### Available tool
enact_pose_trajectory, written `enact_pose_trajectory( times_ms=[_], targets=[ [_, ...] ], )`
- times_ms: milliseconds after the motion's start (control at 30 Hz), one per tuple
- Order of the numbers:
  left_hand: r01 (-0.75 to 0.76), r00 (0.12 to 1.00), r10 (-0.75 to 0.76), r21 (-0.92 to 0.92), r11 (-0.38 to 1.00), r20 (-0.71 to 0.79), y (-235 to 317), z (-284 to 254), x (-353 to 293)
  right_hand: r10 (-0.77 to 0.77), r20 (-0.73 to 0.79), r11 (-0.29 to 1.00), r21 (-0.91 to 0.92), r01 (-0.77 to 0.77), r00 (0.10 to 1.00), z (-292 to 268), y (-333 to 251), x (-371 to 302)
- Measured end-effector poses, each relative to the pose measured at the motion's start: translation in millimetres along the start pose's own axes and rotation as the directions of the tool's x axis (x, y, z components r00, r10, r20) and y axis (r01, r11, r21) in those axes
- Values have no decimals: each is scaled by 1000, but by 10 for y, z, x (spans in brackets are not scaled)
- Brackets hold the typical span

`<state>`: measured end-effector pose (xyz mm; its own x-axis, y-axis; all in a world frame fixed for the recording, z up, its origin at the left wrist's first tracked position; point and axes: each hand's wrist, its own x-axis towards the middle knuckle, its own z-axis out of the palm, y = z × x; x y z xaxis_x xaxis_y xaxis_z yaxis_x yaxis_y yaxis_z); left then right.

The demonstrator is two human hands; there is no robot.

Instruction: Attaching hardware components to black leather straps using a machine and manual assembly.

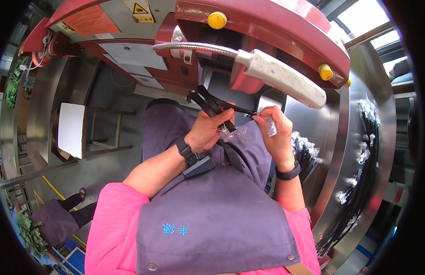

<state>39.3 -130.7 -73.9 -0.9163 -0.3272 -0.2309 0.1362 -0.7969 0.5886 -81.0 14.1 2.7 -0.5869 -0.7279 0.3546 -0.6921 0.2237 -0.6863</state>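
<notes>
The left hand [204, 130] pinches a black strap [211, 106] between thumb and fingers, its flat, smooth band looped above them. The right hand [277, 135] is curled, thumb and fingertips pressed together at the strap's other end, with a crinkled piece of clear plastic wrap [271, 127] at its fingers. The strap spans the gap between the hands, in front of the person's lap; more clear film [235, 134] hangs below the left fingers. A dark watch [188, 153] circles the left wrist, a black band [289, 172] the right.

Beneath lies a grey-purple cloth apron [212, 215] between pink sleeves. Just right of the right hand, a bundle of black straps [308, 160] with film-wrapped ends rests on bare metal. Farther right, a long shiny metal tray [334, 153] holds a row of similar straps [370, 137].

Ahead stands a glossy red machine [276, 27] with ridged yellow knobs [217, 20] and a scuffed, pale, rounded handle [285, 75].
</notes>
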Motion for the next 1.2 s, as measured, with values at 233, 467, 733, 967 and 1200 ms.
enact_pose_trajectory(
  times_ms=[233,467,733,967,1200],
  targets=[
    [20,997,-27,-98,995,-66,49,143,0,204,52,970,124,-209,978,70,66,3],
    [85,995,-93,-158,984,-42,110,259,35,205,-120,972,143,-187,971,99,36,8],
    [67,987,-105,-282,957,-122,69,428,20,318,-114,904,337,-264,941,187,74,94],
    [53,991,-84,-273,960,-102,78,431,29,330,-80,878,394,-274,941,218,115,190],
    [52,986,-98,-307,950,-137,69,412,53,333,-57,872,399,-284,941,235,146,242]
  ],
)
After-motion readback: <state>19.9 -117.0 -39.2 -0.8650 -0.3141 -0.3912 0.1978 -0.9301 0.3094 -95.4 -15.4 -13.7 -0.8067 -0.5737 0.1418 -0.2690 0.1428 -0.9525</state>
